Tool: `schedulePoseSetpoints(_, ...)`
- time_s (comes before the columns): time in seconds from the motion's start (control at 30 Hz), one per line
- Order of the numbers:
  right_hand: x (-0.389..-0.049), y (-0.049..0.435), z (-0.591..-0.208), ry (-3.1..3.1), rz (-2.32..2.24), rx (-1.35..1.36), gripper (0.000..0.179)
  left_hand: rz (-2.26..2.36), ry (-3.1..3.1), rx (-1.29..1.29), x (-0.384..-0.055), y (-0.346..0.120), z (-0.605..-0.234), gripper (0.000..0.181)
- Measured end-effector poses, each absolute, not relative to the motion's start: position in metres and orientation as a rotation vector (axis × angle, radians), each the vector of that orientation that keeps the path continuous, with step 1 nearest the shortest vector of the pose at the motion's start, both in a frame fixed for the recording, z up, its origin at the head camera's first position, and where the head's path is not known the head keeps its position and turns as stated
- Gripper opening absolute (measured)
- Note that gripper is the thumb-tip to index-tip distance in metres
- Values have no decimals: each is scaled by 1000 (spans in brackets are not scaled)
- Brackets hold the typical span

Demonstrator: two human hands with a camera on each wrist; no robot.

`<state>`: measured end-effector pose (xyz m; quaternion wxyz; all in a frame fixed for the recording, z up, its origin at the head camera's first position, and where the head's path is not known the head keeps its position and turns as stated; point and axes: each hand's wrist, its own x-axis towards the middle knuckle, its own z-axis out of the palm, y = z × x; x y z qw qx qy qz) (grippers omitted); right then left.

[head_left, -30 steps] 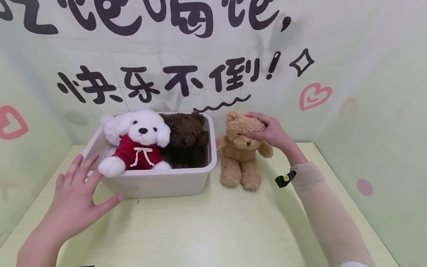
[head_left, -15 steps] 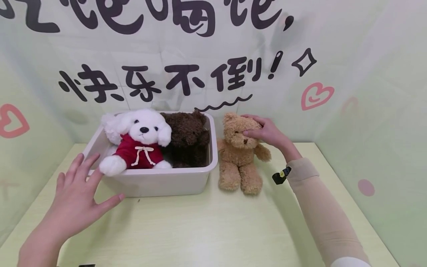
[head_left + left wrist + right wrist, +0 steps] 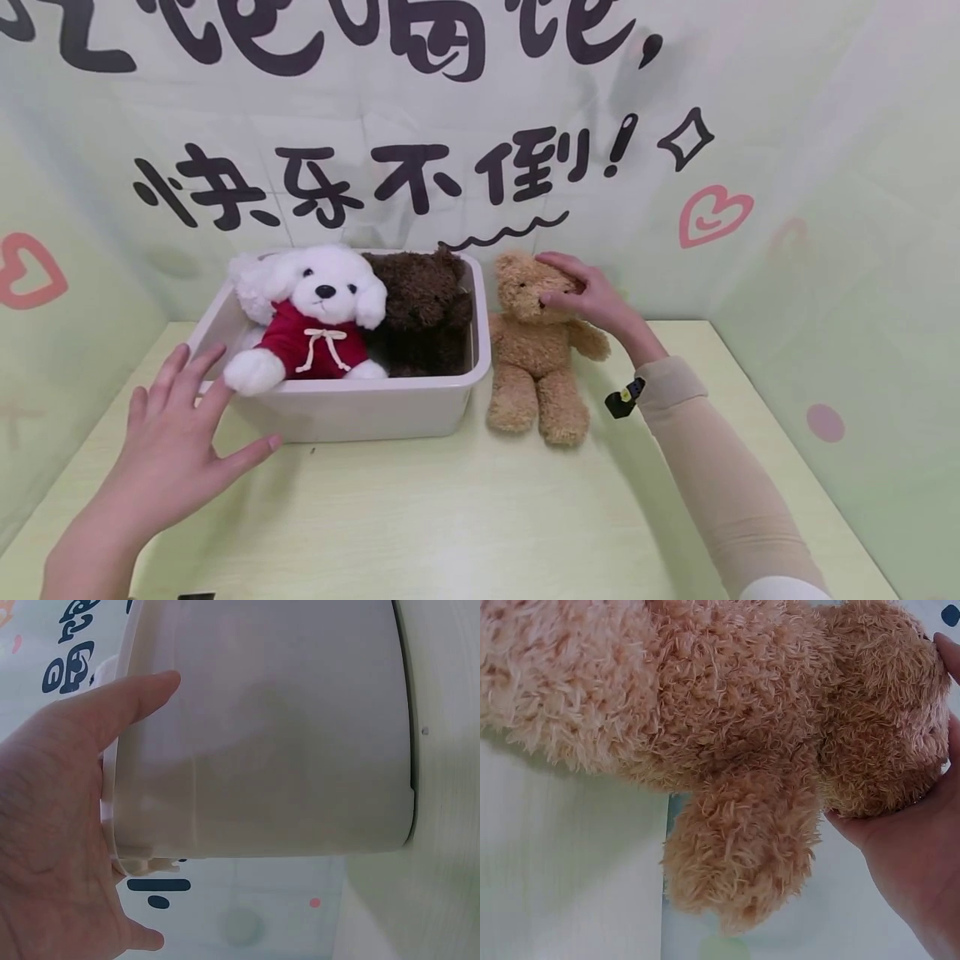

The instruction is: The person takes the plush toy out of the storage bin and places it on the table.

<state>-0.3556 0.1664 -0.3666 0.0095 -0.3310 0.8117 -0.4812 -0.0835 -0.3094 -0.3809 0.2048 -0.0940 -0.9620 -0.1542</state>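
In the head view a tan teddy bear [image 3: 536, 350] sits upright on the table, right of a light grey bin [image 3: 375, 408]. My right hand [image 3: 600, 302] holds the bear's head from the right, thumb across its face. The right wrist view shows that hand [image 3: 911, 859] cupped round the furry head. My left hand [image 3: 168, 450] has its fingers spread at the bin's front left corner, and in the left wrist view it lies along the rim. Inside the bin are a white plush dog [image 3: 322, 287] in a red hoodie and a dark brown teddy bear [image 3: 420, 292].
A white fluffy shape [image 3: 251, 287] shows behind the plush dog in the bin. The pale table [image 3: 420, 525] ends at printed wall sheets [image 3: 825, 250] at the back and both sides. A small black device [image 3: 624, 400] hangs at the right sleeve cuff.
The tan teddy bear has shifted slightly left and its feet have come a little forward, with my right hand moving along at its head. My left hand and the bin have stayed in place.
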Motion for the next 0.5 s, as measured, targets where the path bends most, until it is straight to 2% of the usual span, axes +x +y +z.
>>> schedulePoseSetpoints(0.5, -353, 156, -366, 2504, -1507, -1009, 61, -431, -2689, -259, -84, -310, -381, 88)
